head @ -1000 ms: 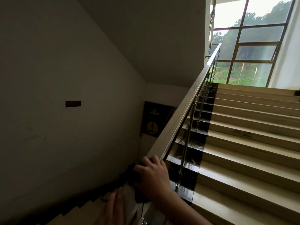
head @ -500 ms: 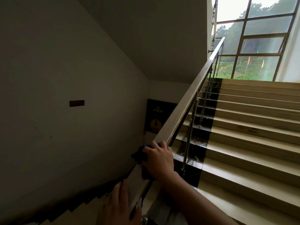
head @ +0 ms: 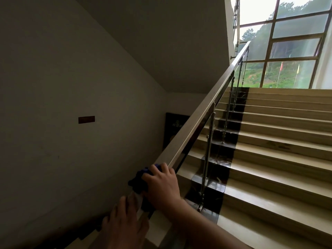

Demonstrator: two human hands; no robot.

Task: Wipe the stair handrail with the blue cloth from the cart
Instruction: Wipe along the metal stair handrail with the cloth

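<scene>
Pressing the blue cloth (head: pixel 139 180) onto the handrail (head: pixel 201 112), the right hand (head: pixel 161 187) sits low and centre in the frame — fingers curled over the bunched cloth, clamping it to the rail top. Left hand (head: pixel 124 223) rests flat on the rail just below, fingers together, holding nothing. The rail climbs toward the window (head: pixel 287 42) at upper right — stairs (head: pixel 269 150) fill the right side.

Dim grey wall (head: pixel 71 78), tan stairs (head: pixel 280 159), bright gridded window (head: pixel 291 42) above.
</scene>
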